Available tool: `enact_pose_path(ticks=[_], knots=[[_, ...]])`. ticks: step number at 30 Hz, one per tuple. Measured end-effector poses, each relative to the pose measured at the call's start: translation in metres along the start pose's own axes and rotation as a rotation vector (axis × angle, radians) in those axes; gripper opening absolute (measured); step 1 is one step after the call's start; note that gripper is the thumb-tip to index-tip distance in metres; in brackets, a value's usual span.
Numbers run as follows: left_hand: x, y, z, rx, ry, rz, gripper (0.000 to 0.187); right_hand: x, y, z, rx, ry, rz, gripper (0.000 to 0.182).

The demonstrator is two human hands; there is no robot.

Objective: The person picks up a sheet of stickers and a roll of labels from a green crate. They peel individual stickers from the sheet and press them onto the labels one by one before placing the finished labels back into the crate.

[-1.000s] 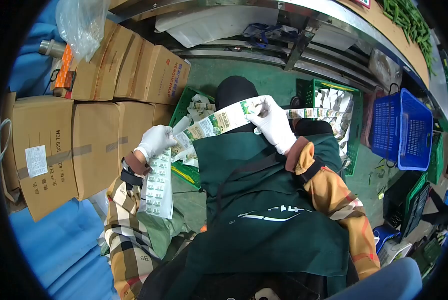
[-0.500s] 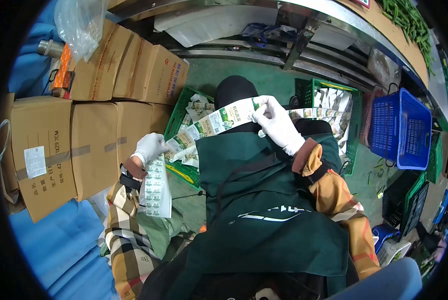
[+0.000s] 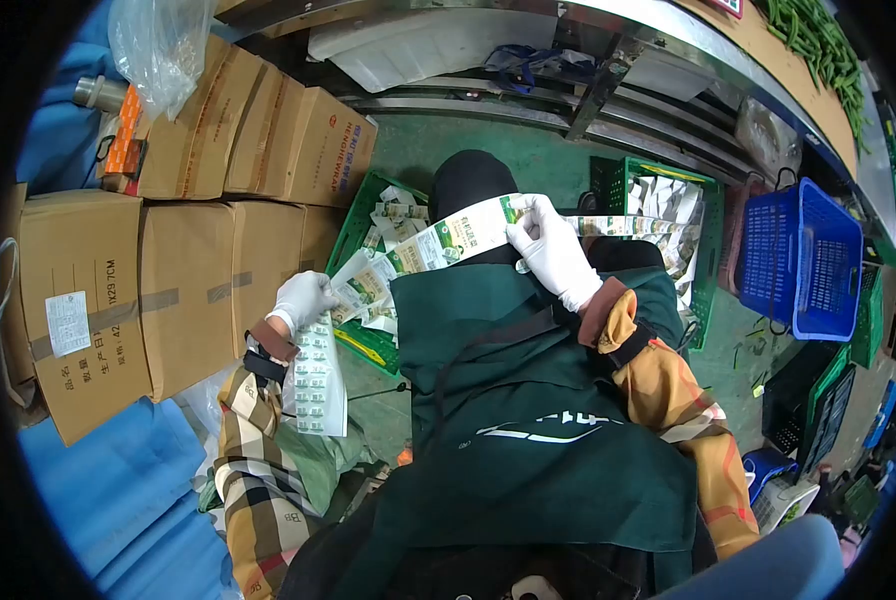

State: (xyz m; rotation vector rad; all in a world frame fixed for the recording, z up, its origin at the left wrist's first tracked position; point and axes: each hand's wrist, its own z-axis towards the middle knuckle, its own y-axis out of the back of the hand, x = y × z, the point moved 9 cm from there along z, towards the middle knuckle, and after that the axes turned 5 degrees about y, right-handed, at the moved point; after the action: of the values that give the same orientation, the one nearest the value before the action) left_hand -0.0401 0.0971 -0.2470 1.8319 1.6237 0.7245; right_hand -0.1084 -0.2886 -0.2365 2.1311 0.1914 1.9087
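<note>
Two gloved hands stretch glossy green-white label strip (image 3: 446, 238).

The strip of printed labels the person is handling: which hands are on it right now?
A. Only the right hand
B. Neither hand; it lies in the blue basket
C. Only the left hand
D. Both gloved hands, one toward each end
D: the right hand pinches the strip of labels near its upper end, while the left hand holds its lower end.
</note>
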Motion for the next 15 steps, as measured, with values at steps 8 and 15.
enact_pose_path(ticks=[8, 15], knots=[[0.007, -0.005, 0.005, 0.029, 0.066, 0.051, 0.019, 0.016, 0.023, 0.0, -0.063, 0.027, -0.597, 0.045], [0.033, -0.009, 0.037, -0.17, -0.025, 0.391, 0.017, -0.011, -0.001, -0.01, 0.187, -0.234, 0.139, 0.026]])
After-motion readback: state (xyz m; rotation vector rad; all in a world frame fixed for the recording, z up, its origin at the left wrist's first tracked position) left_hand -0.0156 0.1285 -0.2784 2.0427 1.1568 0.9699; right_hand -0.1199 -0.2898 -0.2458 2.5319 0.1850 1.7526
